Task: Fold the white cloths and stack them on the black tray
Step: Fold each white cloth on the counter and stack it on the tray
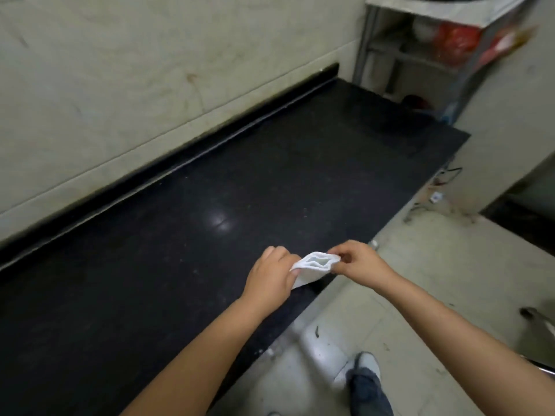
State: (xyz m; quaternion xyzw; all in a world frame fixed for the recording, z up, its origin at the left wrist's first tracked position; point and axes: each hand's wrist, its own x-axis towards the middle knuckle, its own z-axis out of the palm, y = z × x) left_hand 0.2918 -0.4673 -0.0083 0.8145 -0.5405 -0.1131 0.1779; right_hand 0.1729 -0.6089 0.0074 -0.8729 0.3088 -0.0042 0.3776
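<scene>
Both hands hold one folded white cloth above the near edge of the black tabletop: the left hand pinches one end, the right hand the other. No black tray is in view. Risk: the layers gape open; slackened pinching may undo the fold or drop it to the floor.

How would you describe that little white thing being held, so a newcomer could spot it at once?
Start at the long black counter along the pale wall and follow it to its near edge. There the left hand and right hand each pinch one end of a small white cloth, layers showing along its top. It is the only white thing over that dark surface.
</scene>
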